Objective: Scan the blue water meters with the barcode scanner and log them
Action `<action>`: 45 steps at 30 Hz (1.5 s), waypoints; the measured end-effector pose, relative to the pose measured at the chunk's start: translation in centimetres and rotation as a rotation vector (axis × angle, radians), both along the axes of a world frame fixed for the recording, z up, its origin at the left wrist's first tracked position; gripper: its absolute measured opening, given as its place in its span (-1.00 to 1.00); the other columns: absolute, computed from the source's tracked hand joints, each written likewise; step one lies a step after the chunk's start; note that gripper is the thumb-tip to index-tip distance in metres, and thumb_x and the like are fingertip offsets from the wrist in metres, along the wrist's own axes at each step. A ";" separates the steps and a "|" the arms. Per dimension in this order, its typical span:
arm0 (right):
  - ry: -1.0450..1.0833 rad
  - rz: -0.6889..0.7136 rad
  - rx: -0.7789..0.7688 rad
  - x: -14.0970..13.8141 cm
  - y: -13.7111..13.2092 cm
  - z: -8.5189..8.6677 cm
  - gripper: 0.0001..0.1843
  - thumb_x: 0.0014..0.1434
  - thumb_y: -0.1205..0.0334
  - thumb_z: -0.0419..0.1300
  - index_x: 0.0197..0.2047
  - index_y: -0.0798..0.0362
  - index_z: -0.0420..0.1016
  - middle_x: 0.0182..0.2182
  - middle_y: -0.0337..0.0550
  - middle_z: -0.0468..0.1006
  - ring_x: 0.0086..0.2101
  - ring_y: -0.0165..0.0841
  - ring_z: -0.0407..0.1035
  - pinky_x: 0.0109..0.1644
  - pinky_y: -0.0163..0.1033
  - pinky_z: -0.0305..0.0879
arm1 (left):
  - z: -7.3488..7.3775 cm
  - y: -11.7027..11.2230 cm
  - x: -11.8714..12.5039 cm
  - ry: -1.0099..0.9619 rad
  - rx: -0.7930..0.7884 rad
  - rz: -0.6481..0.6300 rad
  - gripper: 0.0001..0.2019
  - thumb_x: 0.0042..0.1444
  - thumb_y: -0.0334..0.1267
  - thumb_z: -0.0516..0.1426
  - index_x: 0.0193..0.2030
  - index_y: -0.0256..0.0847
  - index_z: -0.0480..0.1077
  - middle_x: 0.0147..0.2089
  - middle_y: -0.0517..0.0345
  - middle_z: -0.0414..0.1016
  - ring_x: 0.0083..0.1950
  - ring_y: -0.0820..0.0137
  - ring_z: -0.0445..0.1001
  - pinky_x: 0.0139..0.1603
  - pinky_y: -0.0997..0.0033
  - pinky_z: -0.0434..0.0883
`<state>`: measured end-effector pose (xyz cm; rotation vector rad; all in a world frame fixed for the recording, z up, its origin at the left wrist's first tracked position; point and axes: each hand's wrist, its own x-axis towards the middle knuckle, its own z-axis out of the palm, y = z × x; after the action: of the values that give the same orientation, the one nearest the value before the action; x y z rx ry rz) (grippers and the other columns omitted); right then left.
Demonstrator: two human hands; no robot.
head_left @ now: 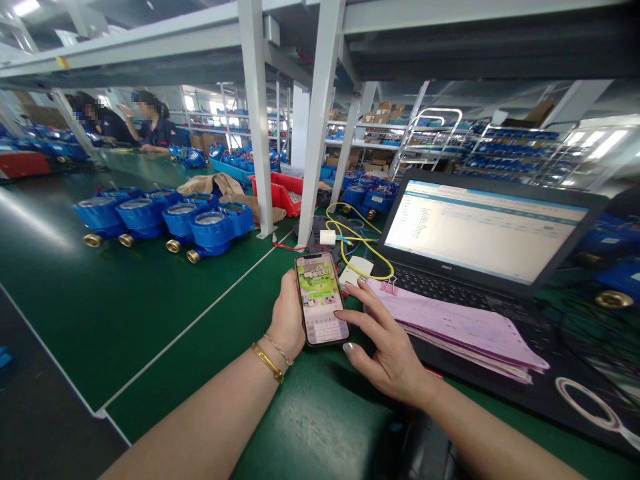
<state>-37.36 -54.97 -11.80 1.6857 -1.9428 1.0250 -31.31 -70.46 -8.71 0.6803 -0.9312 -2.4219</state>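
A smartphone [323,300] with a lit screen and an on-screen keyboard is gripped in my left hand [287,317], held upright above the green bench. Over its right edge hovers my right hand [383,340], fingers apart, one fingertip at the screen. Just right of that hand lies a clipped stack of pink papers [455,323], resting across the open laptop [480,233], whose screen is on. Behind the phone are a white plug adapter [328,237], a small white box [357,270] and a looped yellow cable [345,250].
Several blue meters with brass fittings [215,230] stand in a row on the green bench [165,300] at left. White metal posts [315,127] rise behind the phone, beside a red bin [285,193]. A dark object [420,447] sits under my right forearm. Two people work far left.
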 end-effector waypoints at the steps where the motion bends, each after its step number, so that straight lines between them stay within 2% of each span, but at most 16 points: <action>1: 0.000 -0.002 0.000 0.0 0.0 0.0 -0.63 0.18 0.27 0.09 0.07 0.06 0.39 0.28 0.09 0.17 0.31 -0.03 -0.05 0.28 0.20 0.15 | -0.1 0.0 0.0 0.005 -0.012 -0.001 -0.59 0.27 -0.05 -0.04 -0.06 -0.34 0.43 -0.17 0.00 0.51 -0.20 0.27 0.51 -0.08 0.34 0.46; 13: 0.022 0.009 0.043 -0.1 0.0 -0.2 -0.66 0.20 0.32 0.08 0.04 0.08 0.44 0.30 0.12 0.09 0.33 0.01 -0.16 0.26 0.32 0.11 | -1.1 -0.3 -0.1 -0.002 -0.080 0.006 -0.55 0.15 0.04 0.06 -0.08 -0.34 0.44 -0.18 0.01 0.52 -0.20 0.24 0.51 -0.12 0.35 0.46; 21: 0.067 0.000 0.082 0.0 -0.2 -0.4 -0.55 0.17 0.28 0.11 0.14 0.05 0.40 0.36 0.06 -0.02 0.33 0.04 -0.19 0.27 0.33 0.07 | -1.8 -0.1 -0.3 0.028 -0.125 -0.025 -0.55 0.12 0.08 0.10 -0.12 -0.32 0.47 -0.21 0.01 0.53 -0.20 0.19 0.51 -0.20 0.35 0.45; 28: 0.115 0.030 0.133 0.1 -0.1 -0.2 -0.54 0.15 0.25 0.13 0.13 0.01 0.42 0.38 -0.01 -0.06 0.33 0.02 -0.17 0.27 0.26 0.10 | -2.4 0.0 -0.5 0.053 -0.166 -0.052 -0.54 0.11 0.11 0.13 -0.14 -0.30 0.49 -0.25 0.01 0.54 -0.20 0.17 0.51 -0.12 0.30 0.45; 33: 0.127 0.035 0.124 0.1 -0.1 -0.1 -0.51 0.16 0.20 0.12 0.17 0.05 0.38 0.37 0.05 -0.05 0.33 0.03 -0.17 0.27 0.27 0.09 | -2.9 0.2 -0.5 0.101 -0.169 -0.110 -0.54 0.17 0.12 0.07 -0.13 -0.26 0.49 -0.21 0.01 0.54 -0.14 0.14 0.50 -0.09 0.26 0.46; 38: 0.115 0.038 0.144 0.1 -0.1 -0.2 -0.50 0.15 0.20 0.13 0.17 0.06 0.36 0.36 0.08 -0.04 0.33 0.04 -0.17 0.27 0.28 0.08 | -4.0 0.0 -0.6 0.095 -0.262 -0.060 -0.59 0.14 0.13 0.14 -0.16 -0.20 0.50 -0.25 0.06 0.53 -0.13 0.13 0.49 -0.06 0.27 0.45; 42: 0.112 0.029 0.139 0.2 -0.2 -0.2 -0.50 0.14 0.20 0.13 0.17 0.05 0.36 0.37 0.08 -0.05 0.33 0.05 -0.17 0.26 0.28 0.09 | -3.8 0.1 -0.5 0.119 -0.251 -0.125 -0.53 0.17 0.16 0.08 -0.13 -0.23 0.50 -0.23 0.02 0.54 -0.14 0.11 0.50 -0.09 0.24 0.46; 45: 0.115 0.019 0.137 0.2 -0.2 -0.3 -0.49 0.13 0.21 0.13 0.17 0.05 0.35 0.37 0.08 -0.06 0.33 0.05 -0.17 0.26 0.28 0.09 | -3.6 0.2 -0.5 0.137 -0.279 -0.125 -0.55 0.18 0.15 0.07 -0.12 -0.22 0.49 -0.21 0.03 0.54 -0.12 0.12 0.49 -0.08 0.26 0.45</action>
<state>-37.17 -55.20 -12.07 1.7976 -1.9650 0.7982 -31.81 -70.29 -12.33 0.3611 -1.2548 -2.3447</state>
